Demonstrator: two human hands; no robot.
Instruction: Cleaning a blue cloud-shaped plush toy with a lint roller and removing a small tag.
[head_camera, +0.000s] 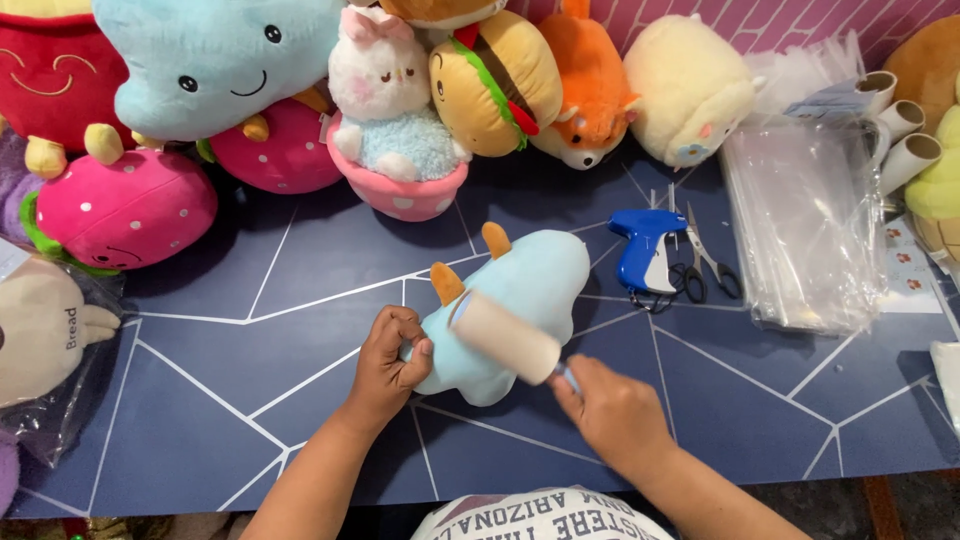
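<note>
The pale blue plush toy with two orange horns (520, 300) lies flat on the dark blue desk with white crack-like lines (220, 380), its long axis running diagonally from the near-left end, at the left hand, to the far-right end. The left hand (388, 362) is clamped on the near-left end of the toy, fingers curled into the fabric, pinning it to the desk. The cream-coloured cylindrical lint roller (505, 335) rests across the toy's body, its own axis roughly crosswise to the toy's length. The right hand (612, 412) is closed around the roller's handle, which is mostly hidden in the fist, and sits just to the near-right of the toy. Beyond the right hand lie a blue tagging gun (643, 250), a pair of scissors (705, 262) and a stack of clear plastic bags (805, 230). Beyond the left hand, a row of assorted plush toys (390, 110) lines the far desk edge.
</note>
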